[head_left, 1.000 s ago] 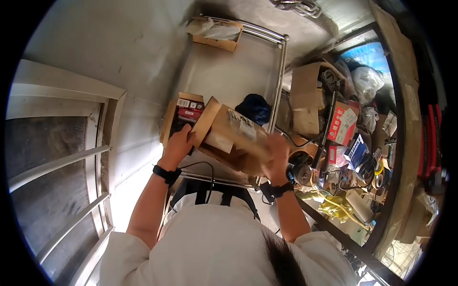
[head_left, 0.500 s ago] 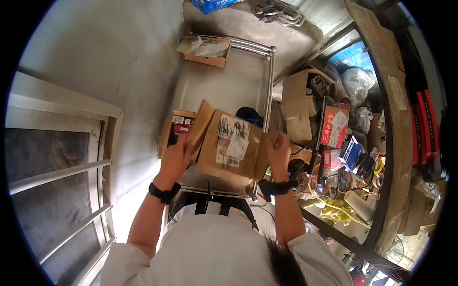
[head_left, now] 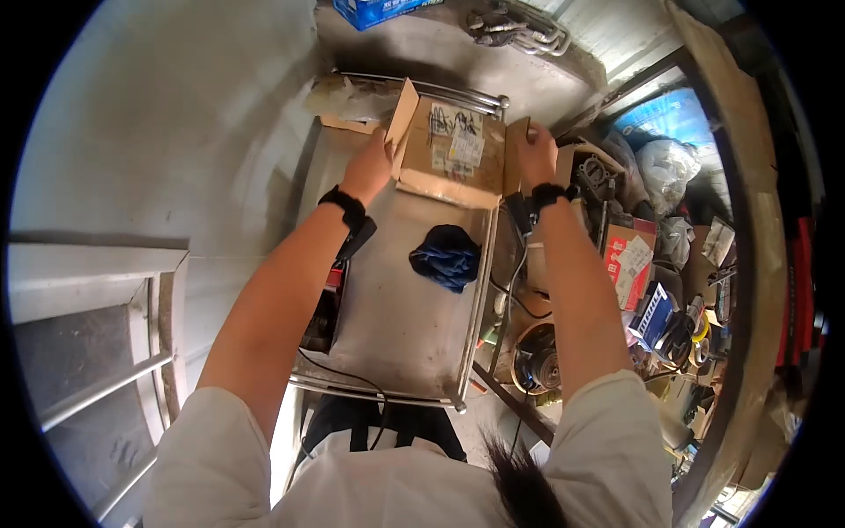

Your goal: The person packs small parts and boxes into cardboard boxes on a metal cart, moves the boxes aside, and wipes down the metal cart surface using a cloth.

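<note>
A cardboard box (head_left: pixel 451 172) with a label and black handwriting on it is at the far end of the metal cart (head_left: pixel 387 290). My left hand (head_left: pixel 368 165) grips its raised left flap. On the other side, my right hand (head_left: pixel 536 157) is closed on the right flap. A dark blue cloth (head_left: pixel 447 258) lies crumpled on the cart nearer to me. Partly hidden under my left forearm is an open box (head_left: pixel 324 312) with red and dark things inside.
Behind my left hand sits a small carton (head_left: pixel 352 101) with plastic wrap. The cart's metal rail (head_left: pixel 475 308) runs along the right. Beyond it are shelves crowded with boxes, a blue MAHLE box (head_left: pixel 650 317) and a round motor-like part (head_left: pixel 537 356). A wall borders the left.
Both hands have carried the cardboard box away from me to the cart's far end. The blue cloth, mostly hidden before, is now uncovered.
</note>
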A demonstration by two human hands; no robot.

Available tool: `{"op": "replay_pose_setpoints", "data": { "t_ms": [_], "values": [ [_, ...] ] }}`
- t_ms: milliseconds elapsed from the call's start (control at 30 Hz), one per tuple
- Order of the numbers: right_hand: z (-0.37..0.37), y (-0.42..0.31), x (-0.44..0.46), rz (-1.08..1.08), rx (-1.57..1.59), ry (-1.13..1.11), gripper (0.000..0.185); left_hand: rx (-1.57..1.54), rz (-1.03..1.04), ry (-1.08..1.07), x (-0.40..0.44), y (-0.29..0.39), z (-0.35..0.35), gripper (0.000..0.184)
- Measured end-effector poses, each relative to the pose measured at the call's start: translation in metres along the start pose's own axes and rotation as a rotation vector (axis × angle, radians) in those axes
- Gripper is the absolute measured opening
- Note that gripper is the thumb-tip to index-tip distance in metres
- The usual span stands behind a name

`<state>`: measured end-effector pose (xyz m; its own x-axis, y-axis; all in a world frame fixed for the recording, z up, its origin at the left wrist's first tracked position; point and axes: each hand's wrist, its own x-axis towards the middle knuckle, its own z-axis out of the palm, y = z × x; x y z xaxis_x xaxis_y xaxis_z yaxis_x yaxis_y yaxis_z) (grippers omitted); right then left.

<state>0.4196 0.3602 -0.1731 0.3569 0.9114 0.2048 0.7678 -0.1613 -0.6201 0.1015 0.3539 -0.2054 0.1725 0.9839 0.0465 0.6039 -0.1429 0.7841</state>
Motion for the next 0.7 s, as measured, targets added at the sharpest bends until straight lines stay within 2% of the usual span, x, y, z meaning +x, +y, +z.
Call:
{"op": "replay_pose_setpoints", "data": {
  "t_ms": [67,200,233,333,433,533,633,700],
  "values": [
    [0.018,0.015,0.021,0.035,0.114,-0.028,0.044,-0.026,0.0,0.011,0.024,-0.019,0.018,0.027],
    [0.028,0.019,0.016,0.103,0.218,-0.085,0.059,-0.083,0.009,0.049,0.047,-0.015,0.022,0.026],
    [0.026,0.018,0.011,0.127,0.168,-0.101,0.073,-0.108,0.021,0.055,0.05,-0.008,0.017,0.025],
    [0.009,-0.008,-0.032,-0.056,0.064,0.025,0.085,-0.254,-0.159,-0.012,0.045,0.02,0.0,0.024],
    [-0.002,-0.033,-0.071,-0.181,-0.095,0.012,0.089,-0.341,-0.112,0.114,0.051,0.008,0.019,0.024],
    [0.007,-0.036,-0.078,-0.353,-0.551,0.03,0.073,-0.341,-0.089,0.155,0.057,0.001,0.022,0.022],
    [0.009,-0.025,-0.052,-0.251,-0.754,-0.114,0.053,-0.3,-0.112,0.165,0.061,0.006,0.016,0.021],
    [0.003,-0.024,-0.021,-0.151,-0.474,-0.018,0.043,-0.292,-0.123,0.187,0.064,0.005,0.017,0.02]
  ]
}}
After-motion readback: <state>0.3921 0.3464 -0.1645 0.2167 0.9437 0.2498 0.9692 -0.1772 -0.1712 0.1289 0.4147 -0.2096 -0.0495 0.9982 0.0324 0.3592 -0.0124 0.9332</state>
